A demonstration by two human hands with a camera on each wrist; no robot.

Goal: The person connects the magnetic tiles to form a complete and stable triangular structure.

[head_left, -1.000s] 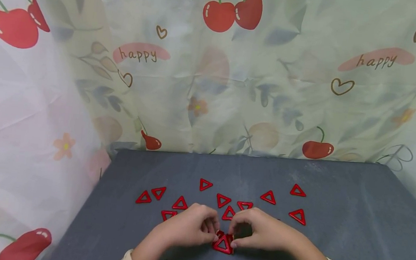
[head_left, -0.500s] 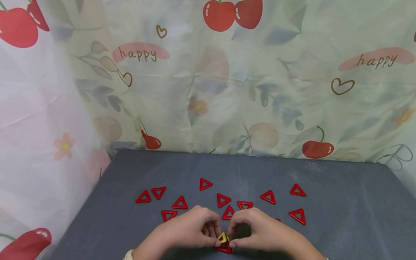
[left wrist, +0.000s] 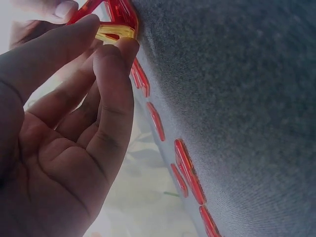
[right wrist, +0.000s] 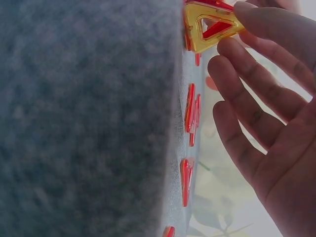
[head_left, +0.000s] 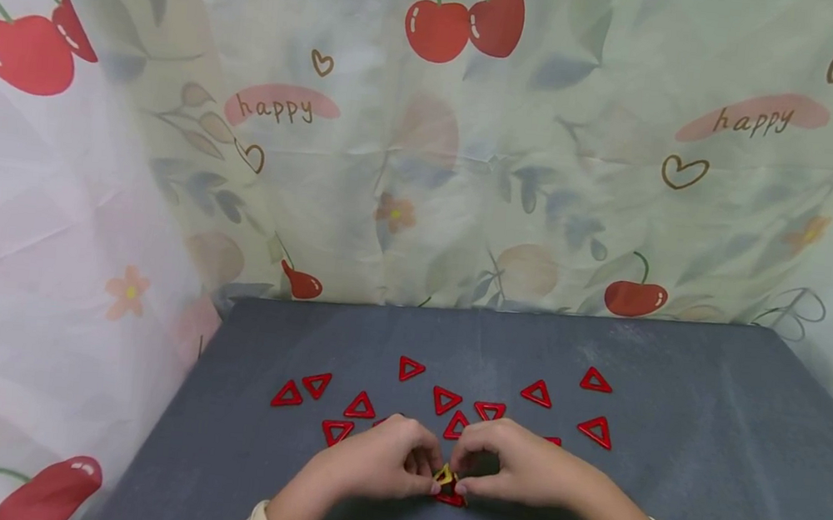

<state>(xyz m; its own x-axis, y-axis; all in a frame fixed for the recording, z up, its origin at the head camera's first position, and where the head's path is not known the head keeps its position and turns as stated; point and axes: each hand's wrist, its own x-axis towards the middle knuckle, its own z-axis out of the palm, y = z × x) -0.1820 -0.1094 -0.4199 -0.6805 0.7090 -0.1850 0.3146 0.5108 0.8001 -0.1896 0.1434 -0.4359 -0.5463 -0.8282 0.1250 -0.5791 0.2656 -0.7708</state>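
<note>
Several triangular frame tiles, red on one face and yellow on the other, stand joined at odd angles between the two hands. In the head view a yellow tile leans upright behind a red tile that lies low in front. My left hand pinches a yellow-sided tile between thumb and finger. From the other side my right hand pinches a yellow-faced triangle tile at its corner, its other fingers loosely bent. The hands almost meet, and fingers cover parts of the tiles.
Loose red triangle tiles lie scattered beyond the hands on the dark grey table, such as one tile at the left and another tile at the right. A printed curtain hangs behind the table's far edge.
The red tile facing the camera one second ago has tipped down, baring the yellow face behind it. My right hand has shifted slightly left, nearer my left hand.
</note>
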